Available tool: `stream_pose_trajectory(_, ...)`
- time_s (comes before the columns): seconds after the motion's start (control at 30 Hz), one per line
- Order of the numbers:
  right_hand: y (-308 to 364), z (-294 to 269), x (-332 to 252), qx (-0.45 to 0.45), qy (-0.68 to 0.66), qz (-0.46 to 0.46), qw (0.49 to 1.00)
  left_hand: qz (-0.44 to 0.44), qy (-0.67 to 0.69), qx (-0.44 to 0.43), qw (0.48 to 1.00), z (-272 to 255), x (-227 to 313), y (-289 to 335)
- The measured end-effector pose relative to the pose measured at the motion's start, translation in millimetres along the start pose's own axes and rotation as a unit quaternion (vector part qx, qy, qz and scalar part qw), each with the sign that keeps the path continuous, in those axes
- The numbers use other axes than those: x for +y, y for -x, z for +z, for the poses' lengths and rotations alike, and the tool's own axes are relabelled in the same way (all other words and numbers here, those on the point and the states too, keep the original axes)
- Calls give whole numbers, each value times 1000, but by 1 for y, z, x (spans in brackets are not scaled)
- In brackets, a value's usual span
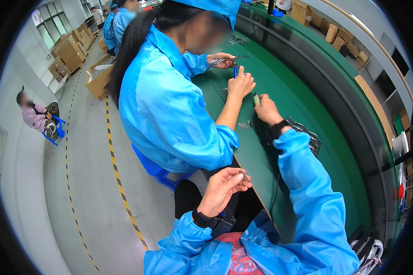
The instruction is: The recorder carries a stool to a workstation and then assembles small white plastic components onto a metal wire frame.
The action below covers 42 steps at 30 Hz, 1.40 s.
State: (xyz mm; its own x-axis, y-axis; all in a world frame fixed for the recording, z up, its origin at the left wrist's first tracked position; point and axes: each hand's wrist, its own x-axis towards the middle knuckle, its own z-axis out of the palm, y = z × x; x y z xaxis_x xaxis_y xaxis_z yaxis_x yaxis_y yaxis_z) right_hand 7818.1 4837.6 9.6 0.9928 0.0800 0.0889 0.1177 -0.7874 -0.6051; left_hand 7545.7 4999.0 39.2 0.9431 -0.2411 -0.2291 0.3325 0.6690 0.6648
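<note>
My left hand (222,191) is raised in front of me, off the near edge of the green table. Its thumb and fingers pinch a small dark piece (243,174), too small to identify. Stretched out over the table, my right hand (267,111) is closed round a tool with a pale yellowish handle (257,99); its dark tip points away from me, and its kind is unclear. A few small metal pieces (244,124) lie on the table left of my right wrist. To the right of that wrist sits a pile of dark metal parts (307,135), partly behind my sleeve.
At my left, a co-worker in blue sits close to the green table (307,87), holding a blue-handled tool (236,72) and thin metal pieces (222,61). A dark cable (276,195) runs near the table edge. A black raised side (328,73) borders the far side.
</note>
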Motion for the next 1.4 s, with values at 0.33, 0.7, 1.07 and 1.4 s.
stream_pose_trajectory(0.33, 219, -115, 8, -211, -342, 5, 916, -19, -52, -21, 998, 29, -18, -9)
stream_pose_trajectory(0.7, 253, -117, 24, -232, -300, -65, 923, -36, -9, -29, 999, 55, -47, -15)
stream_pose_trajectory(1.07, 259, -103, 25, -86, -262, -145, 950, -37, 23, -23, 999, 54, -54, -11)
stream_pose_trajectory(1.4, 264, -103, 21, -67, -200, -196, 958, -42, 31, -37, 998, 51, -59, -8)
